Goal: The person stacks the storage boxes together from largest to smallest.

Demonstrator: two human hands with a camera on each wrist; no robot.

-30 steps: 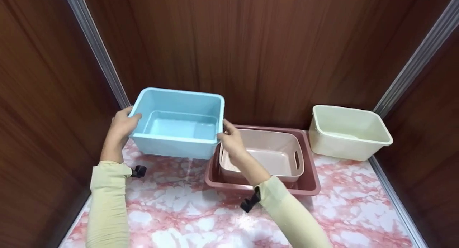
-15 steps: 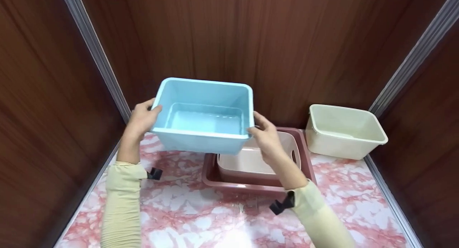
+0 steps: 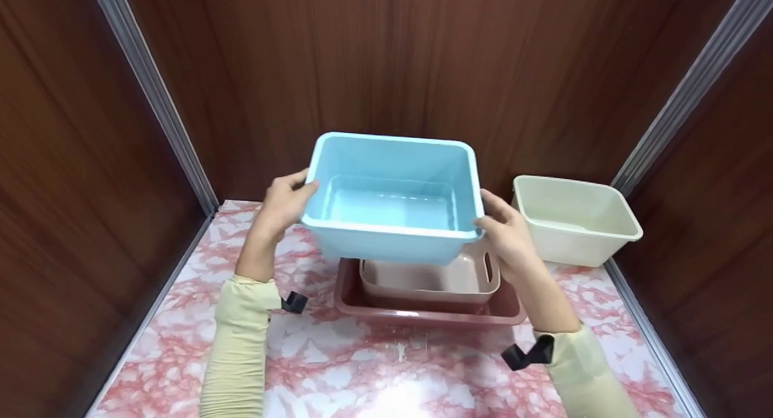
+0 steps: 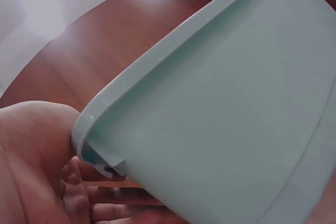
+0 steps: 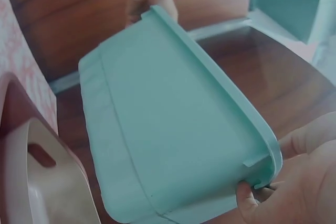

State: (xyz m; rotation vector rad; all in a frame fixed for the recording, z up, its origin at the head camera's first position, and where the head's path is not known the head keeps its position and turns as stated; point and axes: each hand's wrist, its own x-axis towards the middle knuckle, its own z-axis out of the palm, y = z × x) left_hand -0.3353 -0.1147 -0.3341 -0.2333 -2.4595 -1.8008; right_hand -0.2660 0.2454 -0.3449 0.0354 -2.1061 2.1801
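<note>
A light blue plastic bin (image 3: 392,243) is held up in the air, its open top tipped toward the head camera. My left hand (image 3: 282,203) grips its left end, thumb over the rim and fingers beneath. At the opposite end my right hand (image 3: 510,237) holds the rim the same way. Under the blue bin, a pale pink bin (image 3: 429,294) with handle slots sits inside a larger dusky red tub (image 3: 423,316). The blue bin overlaps the far part of both in the head view. In the right wrist view its flat outer side (image 5: 157,114) fills the middle.
A cream bin (image 3: 580,246) stands at the back right, close to the dark wood back wall (image 3: 374,55). Wood panels with metal corner strips close in both sides. The surface below (image 3: 338,369) has a pink and white marbled pattern.
Both hands have carried the blue bin to the right, from beside the red tub to over its far part. The pink bin, red tub and cream bin stay in place.
</note>
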